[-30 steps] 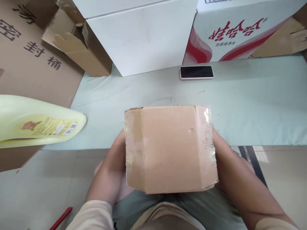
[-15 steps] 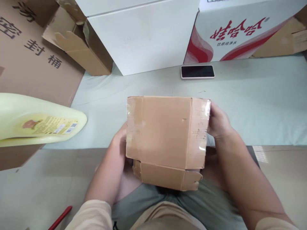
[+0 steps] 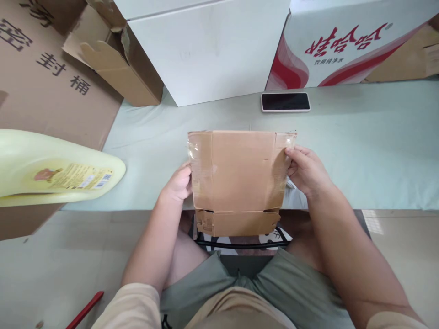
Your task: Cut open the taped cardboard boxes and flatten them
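Observation:
A brown cardboard box (image 3: pixel 242 169), unfolded at its side flaps and with clear tape along both side edges, is held up in front of me over the table's near edge. My left hand (image 3: pixel 180 181) grips its left edge, the fingertips partly hidden behind the cardboard. On the right edge my right hand (image 3: pixel 302 169) pinches the taped flap, thumb in front and fingers behind. A narrower flap (image 3: pixel 240 223) with notched corners hangs at the bottom, above my lap. Something whitish shows behind the cardboard's lower right edge; I cannot make out what.
On the pale green cloth (image 3: pixel 363 151) lies a phone (image 3: pixel 286 102). White cartons (image 3: pixel 209 55) and a red-printed carton (image 3: pixel 329 50) line the back. An open brown box (image 3: pixel 126 68), a large carton (image 3: pixel 61 105) and a yellow bottle (image 3: pixel 68 171) stand left. A red object (image 3: pixel 85 310) is on the floor.
The cardboard has tilted and moved up, away from my lap, so its lower flap sits higher. My right thumb now shows on its front, and my left hand is more visible.

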Demonstrator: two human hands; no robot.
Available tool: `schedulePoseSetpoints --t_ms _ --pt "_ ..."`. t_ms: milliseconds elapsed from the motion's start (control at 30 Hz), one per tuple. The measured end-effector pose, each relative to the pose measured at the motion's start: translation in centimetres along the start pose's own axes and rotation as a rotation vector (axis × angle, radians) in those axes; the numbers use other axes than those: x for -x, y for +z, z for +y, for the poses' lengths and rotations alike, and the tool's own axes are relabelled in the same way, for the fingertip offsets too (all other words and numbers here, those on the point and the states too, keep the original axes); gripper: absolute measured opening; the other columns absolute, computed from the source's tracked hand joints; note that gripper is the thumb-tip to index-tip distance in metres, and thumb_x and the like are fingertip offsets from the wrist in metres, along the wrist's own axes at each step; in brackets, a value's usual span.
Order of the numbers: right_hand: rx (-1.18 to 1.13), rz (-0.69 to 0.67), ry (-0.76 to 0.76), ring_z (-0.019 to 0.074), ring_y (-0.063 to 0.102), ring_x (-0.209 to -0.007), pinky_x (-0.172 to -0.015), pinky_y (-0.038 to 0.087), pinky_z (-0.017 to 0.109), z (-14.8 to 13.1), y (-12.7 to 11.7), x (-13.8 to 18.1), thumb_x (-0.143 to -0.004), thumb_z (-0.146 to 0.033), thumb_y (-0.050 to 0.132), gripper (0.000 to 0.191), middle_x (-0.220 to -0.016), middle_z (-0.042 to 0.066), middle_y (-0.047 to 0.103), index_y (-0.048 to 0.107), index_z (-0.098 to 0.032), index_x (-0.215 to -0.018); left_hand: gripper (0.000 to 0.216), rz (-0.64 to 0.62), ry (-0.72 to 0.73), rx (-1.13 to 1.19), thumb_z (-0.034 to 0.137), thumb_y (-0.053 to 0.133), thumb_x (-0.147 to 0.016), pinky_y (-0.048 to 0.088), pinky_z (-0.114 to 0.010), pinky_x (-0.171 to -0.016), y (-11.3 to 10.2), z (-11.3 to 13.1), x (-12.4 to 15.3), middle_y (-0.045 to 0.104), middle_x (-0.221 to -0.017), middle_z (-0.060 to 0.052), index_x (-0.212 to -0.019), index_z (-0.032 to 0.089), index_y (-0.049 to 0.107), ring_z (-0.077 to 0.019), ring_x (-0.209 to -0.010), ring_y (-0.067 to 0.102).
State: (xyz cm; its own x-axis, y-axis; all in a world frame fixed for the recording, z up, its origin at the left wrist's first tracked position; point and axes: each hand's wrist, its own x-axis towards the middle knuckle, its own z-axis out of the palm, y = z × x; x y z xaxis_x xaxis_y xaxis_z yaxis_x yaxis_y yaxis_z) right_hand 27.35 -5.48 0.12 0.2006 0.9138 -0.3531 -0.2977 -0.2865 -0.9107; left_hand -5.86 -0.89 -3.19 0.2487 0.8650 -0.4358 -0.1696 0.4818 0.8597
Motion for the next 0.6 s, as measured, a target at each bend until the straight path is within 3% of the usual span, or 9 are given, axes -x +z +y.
schedulePoseSetpoints --t_ms 100,200,367,533,600 --pt "-0.017 0.024 -0.055 0.0107 0.054 -0.054 -0.047 0.043 0.023 0.2 0.1 -0.2 -0.055 -0.065 0.098 0.055 -0.064 -0.003 0.064 0.067 -0.023 -0.072 0.044 0.002 -0.034 0.030 0.057 0.090 -0.072 0.072 -0.042 -0.077 -0.2 0.3 -0.3 0.086 -0.093 -0.008 -0.095 0.020 0.080 -0.0364 -0.101 0.085" --pt "0.045 0.082 -0.126 0.0117 0.053 -0.055 -0.050 0.044 0.025 0.5 0.2 -0.3 -0.060 -0.069 0.095 0.055 -0.065 -0.003 0.064 0.068 -0.024 -0.077 0.062 -0.074 -0.007 0.057 0.078 0.082 -0.077 0.071 -0.045 -0.084 -0.1 0.4 -0.1 0.086 -0.096 -0.011 -0.100 0.020 0.078 -0.0380 -0.107 0.084" --pt "0.075 0.198 -0.222 0.0141 0.054 -0.056 -0.049 0.044 0.027 0.5 0.0 -0.6 -0.071 -0.073 0.085 0.054 -0.061 -0.002 0.057 0.059 -0.025 -0.066 0.071 -0.082 0.053 -0.045 0.054 0.106 -0.058 0.069 -0.036 -0.083 0.9 0.4 0.4 0.086 -0.105 -0.011 -0.110 0.019 0.074 -0.0318 -0.099 0.085" --pt "0.008 0.025 -0.111 0.0115 0.054 -0.057 -0.051 0.045 0.025 -0.9 0.3 0.4 -0.060 -0.049 0.094 0.037 -0.063 -0.004 0.058 0.071 -0.025 -0.077 0.067 -0.059 0.055 -0.006 0.055 0.105 -0.063 0.068 -0.034 -0.078 1.1 0.7 0.2 0.087 -0.105 -0.011 -0.110 0.018 0.074 -0.0274 -0.091 0.084" --pt "0.009 -0.051 -0.090 0.0118 0.053 -0.056 -0.052 0.047 0.026 -1.2 0.6 1.0 -0.060 -0.049 0.095 0.039 -0.061 -0.005 0.056 0.073 -0.026 -0.082 0.066 -0.047 0.056 0.020 0.053 0.106 -0.061 0.068 -0.032 -0.076 1.0 0.8 0.1 0.087 -0.103 -0.010 -0.108 0.018 0.074 -0.0253 -0.087 0.084"
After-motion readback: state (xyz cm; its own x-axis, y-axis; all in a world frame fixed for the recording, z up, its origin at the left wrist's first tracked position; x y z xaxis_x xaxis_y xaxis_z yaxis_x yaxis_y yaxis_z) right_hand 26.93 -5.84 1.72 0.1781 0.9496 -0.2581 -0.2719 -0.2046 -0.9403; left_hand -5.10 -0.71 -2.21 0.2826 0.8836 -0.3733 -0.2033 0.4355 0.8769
